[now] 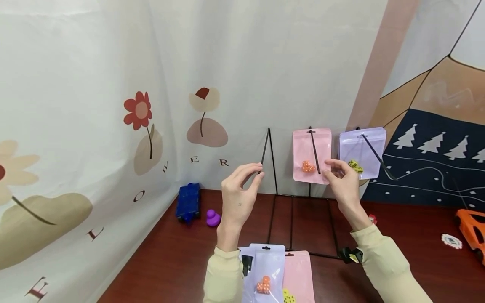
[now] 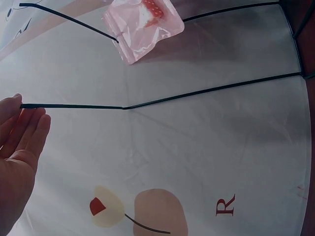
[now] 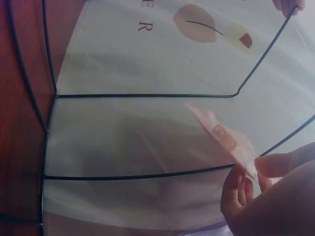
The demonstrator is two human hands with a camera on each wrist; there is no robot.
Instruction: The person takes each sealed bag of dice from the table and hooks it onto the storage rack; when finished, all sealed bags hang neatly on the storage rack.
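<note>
A black wire rack [image 1: 274, 168] has long hooks reaching toward me. My left hand [image 1: 238, 195] pinches the free tip of the leftmost hook [image 2: 74, 106], which carries no bag. On the middle hook hangs a pink zip bag [image 1: 299, 147] with orange dice [image 1: 308, 166] inside. Its right edge lies between the thumb and fingers of my right hand [image 1: 345, 183]. The right wrist view catches that bag nearly edge-on. Beside it, on the right hook, hangs a lilac zip bag [image 1: 348, 145] holding yellow dice [image 1: 355, 166].
Nearest me on the brown table [image 1: 151, 265] lie a lilac bag [image 1: 265, 263] with orange dice and a pink bag [image 1: 299, 273] with yellow dice. A blue toy [image 1: 188, 201] and purple duck [image 1: 213, 218] sit left; an orange toy car [image 1: 473, 231] and round chip [image 1: 451, 241] right.
</note>
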